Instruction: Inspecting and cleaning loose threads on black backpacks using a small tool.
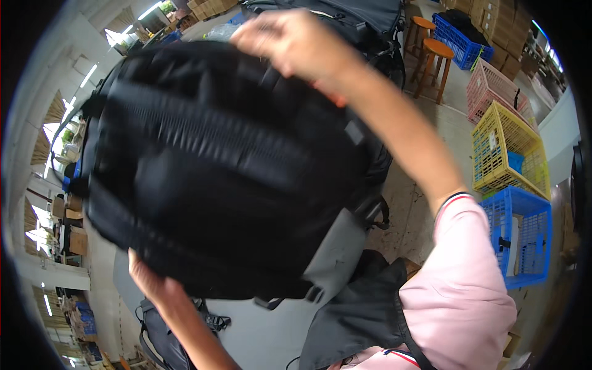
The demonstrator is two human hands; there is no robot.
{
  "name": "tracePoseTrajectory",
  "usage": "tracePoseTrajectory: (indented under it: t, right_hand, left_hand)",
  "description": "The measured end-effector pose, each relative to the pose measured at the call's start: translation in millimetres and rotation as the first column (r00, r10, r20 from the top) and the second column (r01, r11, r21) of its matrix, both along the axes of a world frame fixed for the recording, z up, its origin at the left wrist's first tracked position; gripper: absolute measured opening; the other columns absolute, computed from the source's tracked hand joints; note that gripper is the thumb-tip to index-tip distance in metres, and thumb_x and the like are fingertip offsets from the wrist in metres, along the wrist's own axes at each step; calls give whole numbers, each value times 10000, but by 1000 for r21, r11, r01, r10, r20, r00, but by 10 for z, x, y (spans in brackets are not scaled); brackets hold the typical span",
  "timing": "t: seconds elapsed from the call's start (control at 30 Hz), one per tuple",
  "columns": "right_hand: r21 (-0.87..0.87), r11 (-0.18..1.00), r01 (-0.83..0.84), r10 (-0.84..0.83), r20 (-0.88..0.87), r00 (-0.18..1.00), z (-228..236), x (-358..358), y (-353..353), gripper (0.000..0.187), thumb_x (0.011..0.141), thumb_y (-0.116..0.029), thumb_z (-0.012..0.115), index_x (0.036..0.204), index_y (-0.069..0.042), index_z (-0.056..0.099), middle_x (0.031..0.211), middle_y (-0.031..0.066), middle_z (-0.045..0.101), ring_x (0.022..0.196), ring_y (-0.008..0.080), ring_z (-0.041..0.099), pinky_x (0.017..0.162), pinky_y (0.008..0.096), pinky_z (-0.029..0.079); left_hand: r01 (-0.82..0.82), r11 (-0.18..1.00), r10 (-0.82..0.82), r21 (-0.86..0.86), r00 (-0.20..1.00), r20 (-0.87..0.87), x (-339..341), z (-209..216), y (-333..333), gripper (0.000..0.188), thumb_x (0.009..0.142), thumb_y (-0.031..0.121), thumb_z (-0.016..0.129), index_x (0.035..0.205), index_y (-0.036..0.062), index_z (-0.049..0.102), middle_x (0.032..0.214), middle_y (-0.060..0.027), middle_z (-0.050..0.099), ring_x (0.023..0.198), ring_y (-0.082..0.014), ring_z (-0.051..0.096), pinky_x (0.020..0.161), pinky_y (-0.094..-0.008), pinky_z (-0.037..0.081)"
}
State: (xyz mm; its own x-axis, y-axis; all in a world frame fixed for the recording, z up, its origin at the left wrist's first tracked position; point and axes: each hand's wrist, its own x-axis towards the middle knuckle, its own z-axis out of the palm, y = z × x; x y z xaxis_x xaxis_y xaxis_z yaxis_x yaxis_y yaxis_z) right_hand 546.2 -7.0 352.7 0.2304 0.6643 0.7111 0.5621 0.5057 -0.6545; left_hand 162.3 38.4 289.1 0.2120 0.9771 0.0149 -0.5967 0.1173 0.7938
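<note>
A large black backpack with padded back panel and a grey side panel fills the middle of the view, lifted up close to the camera. My left hand grips its lower edge from underneath; only part of the hand shows. My right hand is raised above and holds the top of the backpack, with the bare forearm running down to a pink sleeve. A black strap with buckles hangs below the pack.
Another black bag lies below on a grey surface. On the right stand a blue crate, a yellow crate and a pink crate. Two wooden stools and cardboard boxes are farther back.
</note>
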Motion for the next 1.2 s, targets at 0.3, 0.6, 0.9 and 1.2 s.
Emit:
tracePoseTrajectory:
  t: [0.3, 0.6, 0.9, 1.2]
  right_hand:
    - [-269, 800, 536, -449, 325, 832, -546, 1148, -853, 313, 974, -292, 445, 1055, -24, 585, 894, 31, 634, 663, 98, 557, 679, 241, 467]
    - [-270, 771, 576, -636, -337, 694, -2783, 1298, -1095, 283, 970, -227, 459, 1154, -37, 560, 1269, 96, 549, 1191, 209, 493, 1019, 327, 344]
    - [-493, 785, 375, -619, -657, 431, -3287, 858, -1040, 427, 977, -155, 413, 1390, -60, 362, 1412, 81, 405, 1299, 186, 359, 1072, 303, 252]
    - [-572, 773, 274, -631, -652, 421, -3261, 613, -1323, 488, 949, -281, 512, 1387, -101, 392, 1222, 31, 508, 974, 137, 504, 853, 310, 414]
  left_hand:
    - [348, 855, -452, -385, 863, -225, 2082, -1295, 807, 504, 858, 299, 664, 1223, -12, 509, 1161, -88, 563, 1077, -223, 532, 944, -366, 427]
    - [316, 729, -503, -608, 849, -162, 2415, -2387, 247, 848, 782, 590, 625, 1388, 110, 277, 1316, -143, 374, 1260, -324, 337, 1029, -586, 273]
    - [414, 740, -526, -530, 847, -74, 2594, -2311, 246, 952, 754, 745, 503, 1425, 118, 254, 1459, -106, 277, 1324, -310, 283, 1061, -604, 151]
    - [321, 814, -421, -483, 900, -110, 2246, -2267, 308, 1023, 773, 722, 499, 1486, 158, 29, 1539, -98, 56, 1384, -339, 162, 1079, -590, 122]
